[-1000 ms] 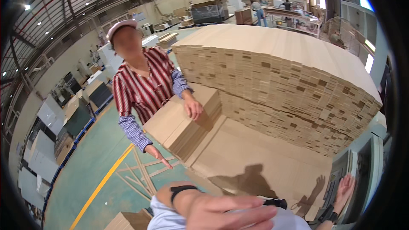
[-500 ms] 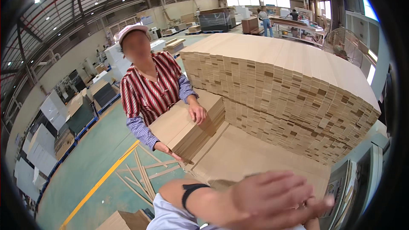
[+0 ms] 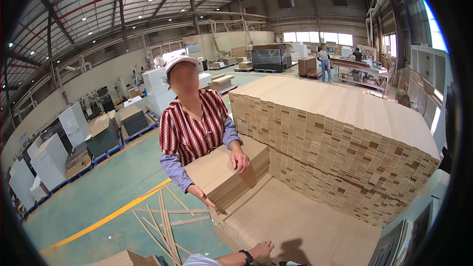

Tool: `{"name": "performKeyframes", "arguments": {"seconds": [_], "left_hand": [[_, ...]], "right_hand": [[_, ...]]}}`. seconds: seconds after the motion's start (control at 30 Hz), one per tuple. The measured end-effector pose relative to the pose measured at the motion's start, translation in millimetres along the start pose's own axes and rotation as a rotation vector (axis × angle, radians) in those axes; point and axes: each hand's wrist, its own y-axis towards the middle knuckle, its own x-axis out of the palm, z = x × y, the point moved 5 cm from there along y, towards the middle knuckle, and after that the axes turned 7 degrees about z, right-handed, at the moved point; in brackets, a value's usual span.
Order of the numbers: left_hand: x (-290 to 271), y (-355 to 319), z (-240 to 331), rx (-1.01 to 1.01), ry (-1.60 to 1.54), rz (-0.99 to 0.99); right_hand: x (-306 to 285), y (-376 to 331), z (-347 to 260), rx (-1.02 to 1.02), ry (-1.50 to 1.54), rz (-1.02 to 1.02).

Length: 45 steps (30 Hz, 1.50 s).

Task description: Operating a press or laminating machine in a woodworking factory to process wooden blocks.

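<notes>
My left hand (image 3: 261,250), with a black band at the wrist, is low in the picture over the near end of the flat wooden board layer (image 3: 305,216). Its fingers are slightly bent and apart, and nothing shows in them. My right hand is out of sight; a dark shadow falls on the boards beside my left hand. Across from me a person in a red striped shirt (image 3: 194,125) rests one hand (image 3: 240,159) on top of a short stack of boards (image 3: 217,167). The person's other hand (image 3: 201,197) lies against the stack's near side.
A tall, long stack of boards (image 3: 335,143) rises behind the flat layer. Loose wooden strips (image 3: 165,226) lie on the green floor near a yellow line (image 3: 103,224). A cardboard-coloured stack (image 3: 123,258) stands at the lower left. A large fan (image 3: 405,91) is at the right.
My left hand has dropped from in front of the camera to the lower edge, over the boards. The view has tilted upward. The person's hands stay on the short stack.
</notes>
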Motion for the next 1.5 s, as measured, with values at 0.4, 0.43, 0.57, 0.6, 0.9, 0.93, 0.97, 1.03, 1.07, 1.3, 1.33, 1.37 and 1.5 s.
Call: {"name": "performKeyframes", "arguments": {"seconds": [0.4,0.43,0.57,0.6,0.9,0.93,0.97,1.03,1.07,1.3,1.33,1.37,1.5], "left_hand": [[-3,0,15,-0.085,0.028,0.015],[-2,1,14,-0.095,0.029,0.003],[-2,2,14,-0.092,0.046,-0.015],[-4,4,14,-0.091,0.067,0.005],[-14,5,23,-0.08,0.129,0.02],[-11,3,24,-0.065,0.124,0.029],[-7,4,23,-0.051,0.118,0.038],[7,2,12,-0.067,0.125,0.074],[10,4,11,-0.064,0.126,0.092],[1,5,18,-0.001,0.17,0.128],[3,5,16,-0.003,0.17,0.131],[4,6,15,-0.002,0.175,0.141],[8,10,14,-0.022,0.169,0.144]], "right_hand": [[-10,35,42,-0.009,0.026,-0.029],[-10,32,39,0.024,0.011,-0.047],[-9,15,25,0.135,-0.028,-0.095],[-4,11,17,0.096,0.018,-0.061],[-3,-10,5,0.035,0.081,-0.047],[-5,-2,16,0.045,0.063,-0.062],[-7,5,20,0.055,0.045,-0.076],[2,-12,0,0.078,0.008,-0.065],[2,-23,-6,0.12,-0.02,-0.037],[-1,-20,0,0.134,0.009,-0.035],[-1,-17,0,0.133,0.012,-0.037],[-1,-15,-1,0.133,0.015,-0.038],[-4,6,14,0.13,0.006,-0.072]]}}
